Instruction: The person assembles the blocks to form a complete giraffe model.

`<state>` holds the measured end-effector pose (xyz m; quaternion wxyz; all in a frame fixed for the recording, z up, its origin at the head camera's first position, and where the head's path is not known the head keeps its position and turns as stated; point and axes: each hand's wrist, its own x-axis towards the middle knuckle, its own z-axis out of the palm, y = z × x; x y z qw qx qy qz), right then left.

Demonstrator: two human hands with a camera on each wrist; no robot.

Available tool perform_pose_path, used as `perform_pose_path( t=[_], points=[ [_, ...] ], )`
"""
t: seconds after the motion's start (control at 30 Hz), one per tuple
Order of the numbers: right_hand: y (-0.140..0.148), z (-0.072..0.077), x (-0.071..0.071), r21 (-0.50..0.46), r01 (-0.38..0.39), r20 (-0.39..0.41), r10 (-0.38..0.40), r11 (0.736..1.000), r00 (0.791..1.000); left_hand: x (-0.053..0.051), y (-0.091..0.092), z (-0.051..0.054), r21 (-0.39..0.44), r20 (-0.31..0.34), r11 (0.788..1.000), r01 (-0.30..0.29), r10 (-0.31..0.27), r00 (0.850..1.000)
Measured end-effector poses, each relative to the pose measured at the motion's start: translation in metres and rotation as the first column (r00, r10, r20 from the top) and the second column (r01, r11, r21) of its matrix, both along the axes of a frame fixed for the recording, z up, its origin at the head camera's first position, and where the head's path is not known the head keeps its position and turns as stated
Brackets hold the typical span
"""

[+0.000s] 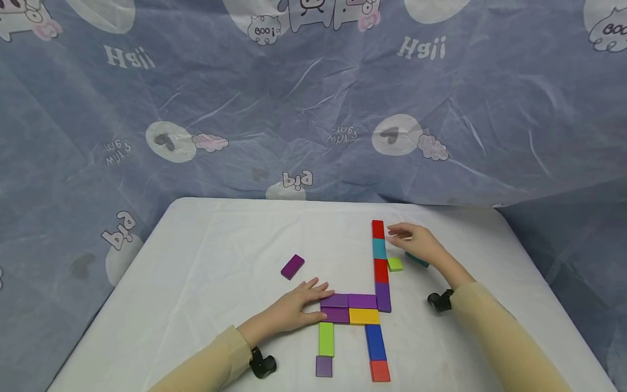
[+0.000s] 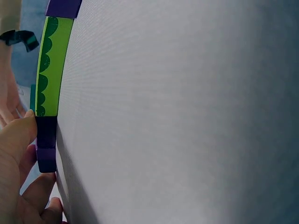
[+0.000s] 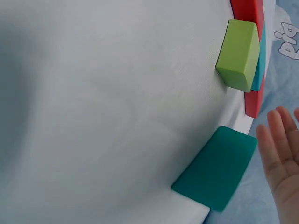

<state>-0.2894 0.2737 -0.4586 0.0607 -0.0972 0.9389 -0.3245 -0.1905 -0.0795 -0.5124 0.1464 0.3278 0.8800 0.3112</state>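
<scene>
- Left hand (image 1: 296, 306): thumb and fingers apart, touching the 9 o'clock end of two smooth purple blocks (image 1: 338, 314), side by side on the white counter (image 1: 235, 239).
- Right hand (image 1: 415, 239): fingers loosely extended, close together, at 3 o'clock of the bright red block (image 1: 378, 229), just beside it.
- Lime bar (image 1: 326, 339): at the purple pair's 6 o'clock, its side scalloped dark green.
- Small lime block (image 1: 394, 264): plain-faced, at 5 o'clock from the red one.
- Dark teal block (image 3: 217, 168): flat-faced, at the right hand's 6 o'clock, partly hidden in the head view.
</scene>
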Motion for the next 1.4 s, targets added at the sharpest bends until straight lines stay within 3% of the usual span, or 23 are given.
perform_pose_path(
  t=[0.17, 0.43, 0.6, 0.8, 1.17, 1.4],
  points=[
    [0.001, 0.004, 0.019, -0.029, -0.035, 0.016, 0.036, 0.999, 0.999, 0.001, 0.000, 0.000, 0.003, 0.024, 1.000, -0.003, 0.003, 1.000],
    [-0.003, -0.003, 0.040, 0.016, -0.082, -0.015, 0.082, 0.997, 0.997, 0.000, 0.000, 0.002, 0.010, 0.008, 1.000, 0.007, -0.007, 1.000],
    [-0.003, -0.009, 0.044, 0.066, -0.050, -0.011, 0.051, 0.997, 0.999, 0.000, 0.000, 0.002, 0.013, 0.004, 1.000, 0.007, -0.007, 1.000],
    [-0.003, -0.014, 0.045, 0.114, -0.072, 0.017, 0.071, 0.991, 0.997, 0.001, 0.000, 0.003, 0.020, 0.012, 1.000, 0.011, -0.011, 1.000],
    [-0.003, -0.019, 0.045, 0.172, -0.090, -0.069, 0.104, 0.981, 0.992, 0.000, 0.000, 0.004, 0.009, 0.010, 1.000, 0.014, -0.014, 1.000],
    [-0.002, -0.014, 0.047, 0.191, -0.068, -0.064, 0.081, 0.979, 0.995, 0.001, 0.000, 0.004, 0.013, 0.009, 1.000, 0.020, -0.020, 1.000]
  ],
)
